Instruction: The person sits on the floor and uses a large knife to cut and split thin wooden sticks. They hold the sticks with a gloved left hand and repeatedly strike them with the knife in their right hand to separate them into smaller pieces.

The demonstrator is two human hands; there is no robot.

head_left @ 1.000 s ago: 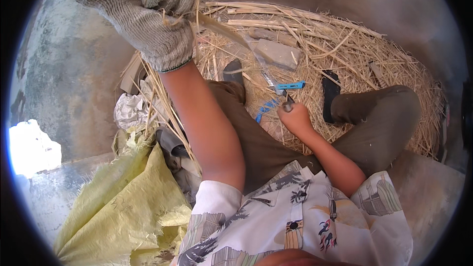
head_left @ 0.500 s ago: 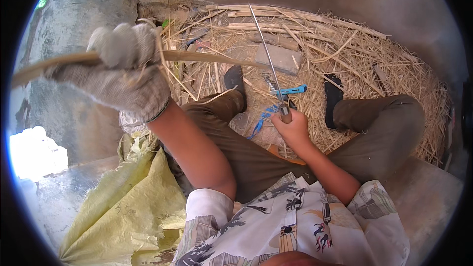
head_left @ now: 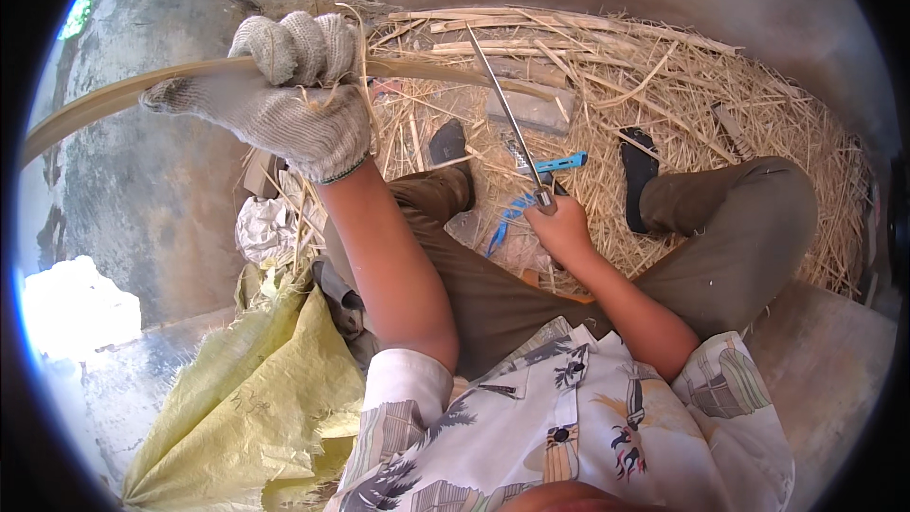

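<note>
My left hand (head_left: pixel 301 118), in a knitted off-white glove, is closed around a long, bowed strip that looks like split bamboo (head_left: pixel 100 102). The strip leaves the picture at the left; its other end runs right, past the blade. Thin shavings curl beside the glove's edge. In my bare right hand (head_left: pixel 564 230) is the handle of a long, narrow-bladed knife (head_left: pixel 505 106), its tip pointing away and slightly left. The blade crosses the strip's line in the picture; whether they touch, I cannot tell.
Shavings (head_left: pixel 758 171) cover the floor around my feet. A grey brick (head_left: pixel 526 110), a blue-handled tool (head_left: pixel 559 162) and a blue strap (head_left: pixel 507 223) lie between my legs. Longer strips (head_left: pixel 607 30) rest along the far wall. A yellow woven sack (head_left: pixel 242 408) is at lower left.
My left hand has moved right and away from me, carrying the strip along. The right hand and knife have shifted only slightly, the blade tip a little left.
</note>
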